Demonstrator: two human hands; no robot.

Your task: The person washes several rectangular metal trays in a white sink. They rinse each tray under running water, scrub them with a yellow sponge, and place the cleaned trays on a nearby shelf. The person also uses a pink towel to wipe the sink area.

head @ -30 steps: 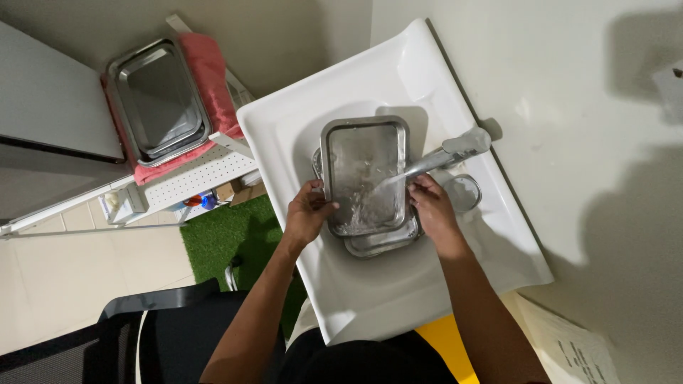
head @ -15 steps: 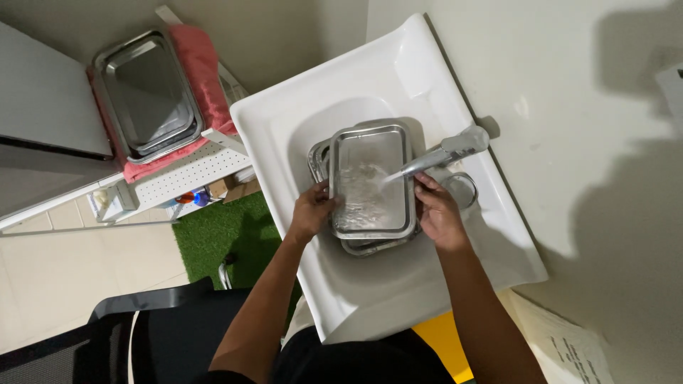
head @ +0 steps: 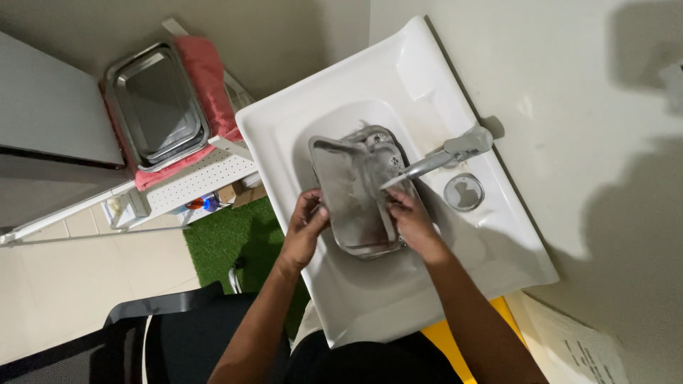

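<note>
The person is standing over a white ceramic wash basin [head: 455, 284], and both hands are working on a rectangular stainless-steel tray [head: 352, 192] held inside the bowl. The left hand [head: 304, 231] is gripping the tray's near left edge, fingers curled over the rim and clamped onto the metal. The right hand [head: 413, 224] is closing on the tray's right rim, fingertips pressing the edge. The tray is tilting, its wet inside facing up, and a film of water is sheeting across its floor. Beneath it another metal tray [head: 383, 146] is lying in the bowl, only its far end peeking out, with a little foam on it. The chrome tap spout [head: 427, 165] is reaching over the tray's right side; I cannot tell whether water is running from it. Just beside the tap, the round metal drain cover [head: 463, 192] is sitting on the basin's ledge.

Off to the left, a stack of empty steel trays [head: 158, 107] is resting on a pink cloth [head: 206, 78] atop a white perforated rack [head: 192, 181]. A green mat [head: 228, 242] is lying on the floor below.
</note>
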